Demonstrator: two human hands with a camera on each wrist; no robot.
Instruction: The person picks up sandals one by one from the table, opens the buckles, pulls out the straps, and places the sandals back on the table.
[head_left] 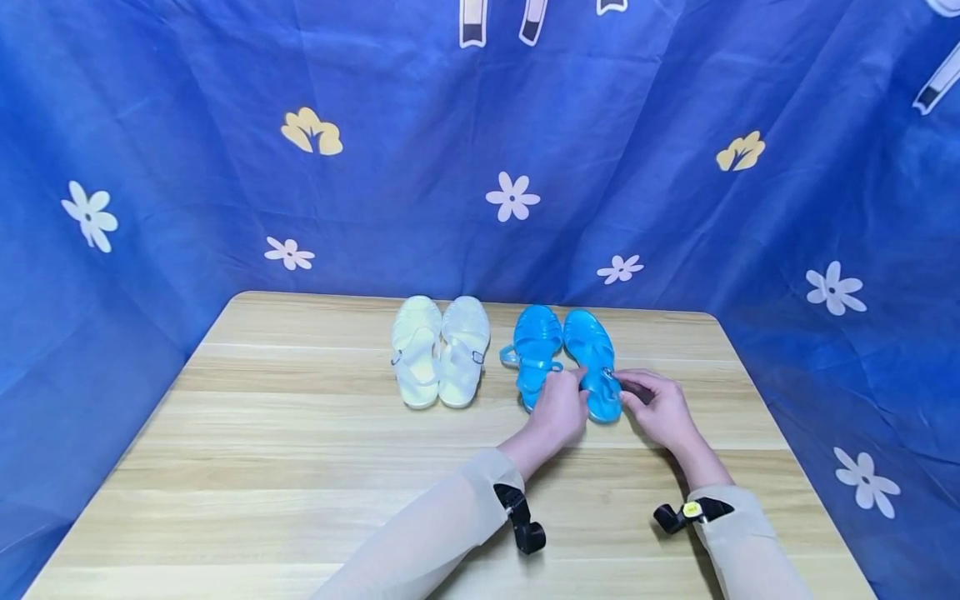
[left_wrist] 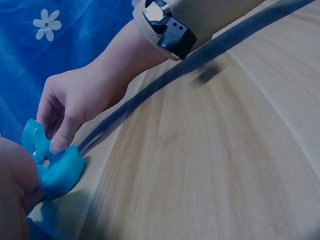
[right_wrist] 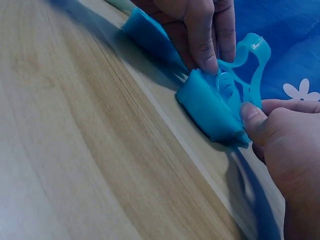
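Note:
Two blue jelly sandals stand side by side, toes toward the back of the table. On the inner side of the right-hand blue sandal [head_left: 590, 337], my left hand [head_left: 558, 410] holds on near the heel, fingers bent; it covers part of the left-hand blue sandal [head_left: 537, 329]. From the outer side my right hand [head_left: 663, 410] pinches the same sandal beside its buckle [head_left: 608, 373]. In the right wrist view the ankle strap [right_wrist: 260, 47] loops up above the heel [right_wrist: 207, 107], and the right thumb [right_wrist: 252, 117] presses at the sandal's side.
A pair of white sandals [head_left: 417, 333] stands to the left of the blue ones on the wooden table [head_left: 300, 467]. Behind and beside the table hangs a blue curtain [head_left: 405, 167] with flower prints. Black camera mounts [head_left: 528, 533] sit at both wrists.

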